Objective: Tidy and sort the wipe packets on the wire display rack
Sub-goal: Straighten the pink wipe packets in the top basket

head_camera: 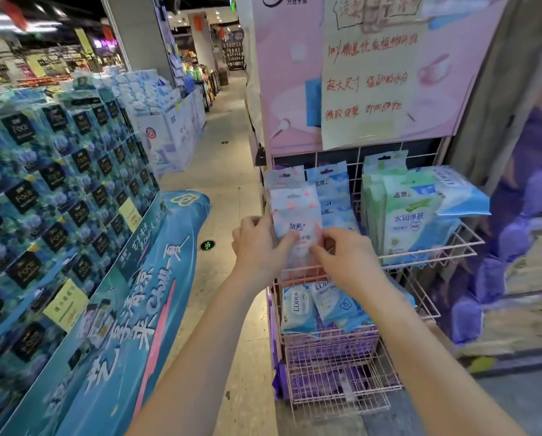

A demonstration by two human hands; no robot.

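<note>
Grip, left hand (258,247): closed on the lower left edge of a pink-patterned wipe packet (295,215), with the thumb laid across its face.
Grip, right hand (348,258): fingertips pinched on the same packet's lower right part.
Packet position: held upright at the front of the upper left basket, ahead of like packets and just beside the blue packets (329,190).
Step in hand: judged to be the squaring of this packet into its row.
Next move: a straight lowering behind the basket's front wire is called for, with the face kept forward.
Outstanding: a light-blue packet (461,196) is noted lying tilted across the green packets (402,215). The EDI packets (323,303) below are noted leaning.
Edges: the baskets of the wire rack (427,256) project toward the person, and the front wire is partly hidden by the hands.
Open room: the aisle floor (225,158) to the left is available. The stacked tissue display (59,184) stands well apart.
</note>
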